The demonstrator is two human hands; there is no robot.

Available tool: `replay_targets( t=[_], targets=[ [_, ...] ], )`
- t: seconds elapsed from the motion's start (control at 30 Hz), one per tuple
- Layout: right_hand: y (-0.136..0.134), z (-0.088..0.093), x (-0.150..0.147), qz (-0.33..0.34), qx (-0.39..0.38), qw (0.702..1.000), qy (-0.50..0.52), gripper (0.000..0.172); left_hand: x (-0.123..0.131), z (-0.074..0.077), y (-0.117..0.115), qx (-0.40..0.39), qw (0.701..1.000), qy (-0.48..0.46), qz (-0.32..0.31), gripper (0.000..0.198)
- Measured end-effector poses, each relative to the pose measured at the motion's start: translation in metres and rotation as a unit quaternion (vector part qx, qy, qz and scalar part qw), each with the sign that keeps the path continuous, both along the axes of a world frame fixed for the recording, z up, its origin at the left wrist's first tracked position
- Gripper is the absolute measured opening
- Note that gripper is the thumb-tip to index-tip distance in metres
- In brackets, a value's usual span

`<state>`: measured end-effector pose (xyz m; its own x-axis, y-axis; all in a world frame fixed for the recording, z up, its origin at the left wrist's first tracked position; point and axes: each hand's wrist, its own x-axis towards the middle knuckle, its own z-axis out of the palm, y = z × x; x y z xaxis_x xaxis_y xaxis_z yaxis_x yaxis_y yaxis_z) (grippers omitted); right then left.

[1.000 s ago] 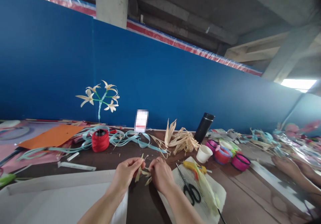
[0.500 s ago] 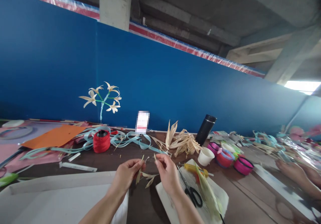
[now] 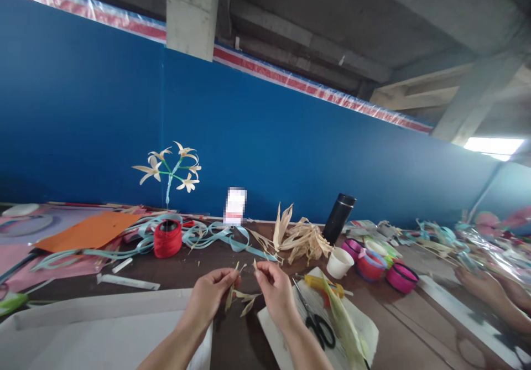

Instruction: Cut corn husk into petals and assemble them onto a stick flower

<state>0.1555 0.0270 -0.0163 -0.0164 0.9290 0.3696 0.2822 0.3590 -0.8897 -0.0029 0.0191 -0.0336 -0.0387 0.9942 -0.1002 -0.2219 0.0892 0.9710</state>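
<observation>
My left hand [image 3: 213, 294] is closed in a pinch on a narrow piece of dried corn husk [image 3: 229, 298], which hangs below the fingers. Across a small gap, my right hand [image 3: 274, 291] pinches a small pale husk tip [image 3: 255, 266] between thumb and forefinger. A few small husk pieces [image 3: 249, 302] show between the hands, over the brown table. Under my right forearm lie an open notebook [image 3: 282, 339] and black-handled scissors [image 3: 320, 330]. Beside them are a green-tinged husk [image 3: 346, 320] and a yellow-handled tool [image 3: 313, 281].
Dried husks [image 3: 305, 237], a black bottle [image 3: 339, 219] and a white cup [image 3: 340, 263] stand beyond my right hand. Further left are red thread [image 3: 168, 240], blue ribbon [image 3: 236, 238] and a husk-flower stem [image 3: 169, 187]. A white box [image 3: 103, 331] sits front left. Another person's hand [image 3: 483, 287] is at right.
Both hands keep their pinches and have barely moved. The whole scene sits slightly lower in the picture, as the head view has tilted a little.
</observation>
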Motion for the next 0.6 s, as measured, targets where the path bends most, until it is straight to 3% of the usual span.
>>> replay_targets(
  t=[0.37,0.6],
  targets=[
    [-0.0001,0.0035,-0.0046,0.031,-0.127,0.984,0.122,0.027,-0.0006,0.0011,-0.0003,-0.007,1.000,-0.001,-0.005,0.042],
    [-0.0009,0.0031,-0.0032,0.067,-0.163,0.967,0.182,0.033,-0.0017,-0.0006,-0.0001,-0.010,1.000,-0.007,-0.017,0.041]
  ],
)
